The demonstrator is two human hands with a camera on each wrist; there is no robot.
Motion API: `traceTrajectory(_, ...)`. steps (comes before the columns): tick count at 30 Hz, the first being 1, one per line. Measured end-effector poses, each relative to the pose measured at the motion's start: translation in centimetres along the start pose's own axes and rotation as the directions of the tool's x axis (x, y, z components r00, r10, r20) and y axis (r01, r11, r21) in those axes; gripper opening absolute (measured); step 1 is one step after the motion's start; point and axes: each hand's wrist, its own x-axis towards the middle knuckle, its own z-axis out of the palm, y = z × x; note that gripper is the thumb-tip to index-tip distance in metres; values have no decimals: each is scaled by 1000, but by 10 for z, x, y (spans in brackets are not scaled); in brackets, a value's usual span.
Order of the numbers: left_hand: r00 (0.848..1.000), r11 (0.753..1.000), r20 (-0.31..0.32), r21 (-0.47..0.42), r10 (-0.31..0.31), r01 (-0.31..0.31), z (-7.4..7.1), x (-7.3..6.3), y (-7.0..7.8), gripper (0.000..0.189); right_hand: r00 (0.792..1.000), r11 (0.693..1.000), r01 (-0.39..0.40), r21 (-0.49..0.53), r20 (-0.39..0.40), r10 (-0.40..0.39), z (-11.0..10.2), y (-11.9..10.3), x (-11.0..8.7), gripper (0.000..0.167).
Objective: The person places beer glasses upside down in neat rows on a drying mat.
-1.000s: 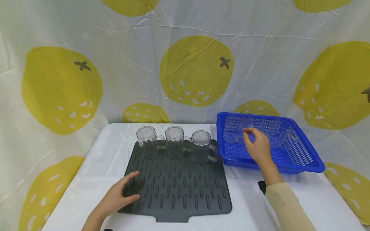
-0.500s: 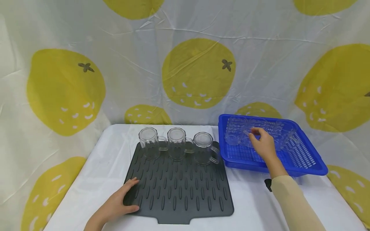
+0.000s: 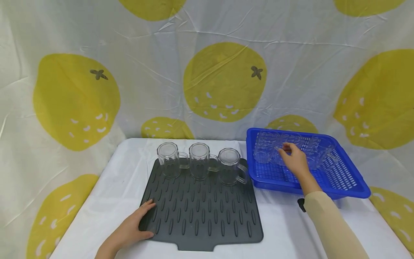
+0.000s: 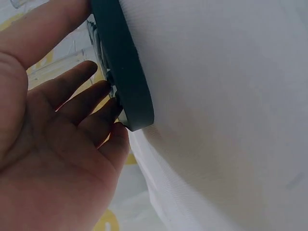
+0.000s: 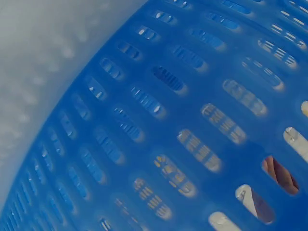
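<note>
My left hand [image 3: 129, 228] rests at the left edge of a dark grey ridged drying mat [image 3: 202, 212], thumb and fingers spread. In the left wrist view, the fingers [image 4: 77, 103] lie along the mat's edge [image 4: 130, 82]. Three clear glass mugs stand upside down in a row at the mat's far side: a left mug [image 3: 169, 163], a middle mug [image 3: 198, 163] and a right mug [image 3: 228, 169]. My right hand [image 3: 297, 162] reaches into the blue basket [image 3: 343, 187], thumb and forefinger pinching a clear glass mug [image 3: 277, 155], partly hidden by the hand.
Several more clear glasses [image 3: 323, 158] lie in the basket, to the right of the mat. The basket's slotted wall [image 5: 192, 101] fills the right wrist view. Behind the white-covered table [image 3: 126, 176] hangs a lemon-print curtain [image 3: 155, 82].
My left hand has come down onto the mat's left edge. My right hand has shifted slightly within the basket, its fingers closing on a glass mug. The view has shifted a little.
</note>
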Motion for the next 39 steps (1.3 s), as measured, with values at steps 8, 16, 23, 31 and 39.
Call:
traceTrajectory(8,1000,999,17,23,23,-24,-1,-1,-3,86,993,999,-50,-13,104,51,3,1,9,66)
traceTrajectory(16,999,1000,30,15,11,-12,-1,-2,-1,82,966,994,-113,6,234,109,5,5,13,72)
traceTrajectory(23,999,1000,36,20,14,-14,-1,-1,0,81,971,996,-91,6,224,88,8,9,15,68)
traceTrajectory(31,1000,1000,30,9,9,-9,-1,0,0,81,971,997,-78,15,229,72,8,10,17,66)
traceTrajectory(39,1000,1000,20,20,9,-9,0,0,-1,81,972,998,-69,-8,225,69,8,8,17,62)
